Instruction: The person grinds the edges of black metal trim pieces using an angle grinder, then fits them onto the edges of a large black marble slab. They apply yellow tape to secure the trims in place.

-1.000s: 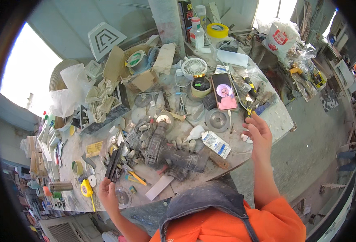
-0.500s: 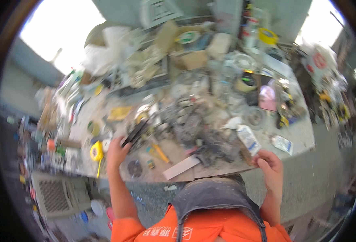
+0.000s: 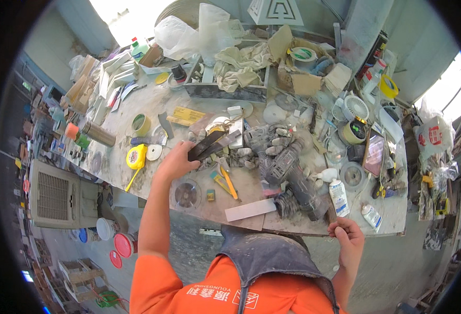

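The left hand [image 3: 175, 163] was raised over the front left part of the cluttered desk [image 3: 136, 104], its fingers [image 3: 187, 157] closed around the near ends of a few dark flat strips [image 3: 212, 145]. The strips fanned out from the grip, up and to the right, their far ends hanging above a heap of grey work gloves [image 3: 272, 141] in the middle of the desk. A yellow tape measure [image 3: 135, 157] lay just left of that hand, and a clear round disc [image 3: 185, 193] sat on the desk just below the wrist.

The right hand [image 3: 347, 236] was at the near edge of the desk, below a white squeeze tube [image 3: 338, 196]. Its fingers [image 3: 340, 230] were curled in; whether they pinched anything small, I could not tell. A dark grey power tool [image 3: 298, 183] lay between the two hands, with a pale flat bar [image 3: 250, 209] in front of it.

Half a second before, the left hand had held the same strips in much the same place beside the tape measure, while the right hand had been over the desk's right corner, near the tube. A second before, the right hand had been stretched out higher, reaching over the far right part of the desk, and it had since drawn back to the near edge.
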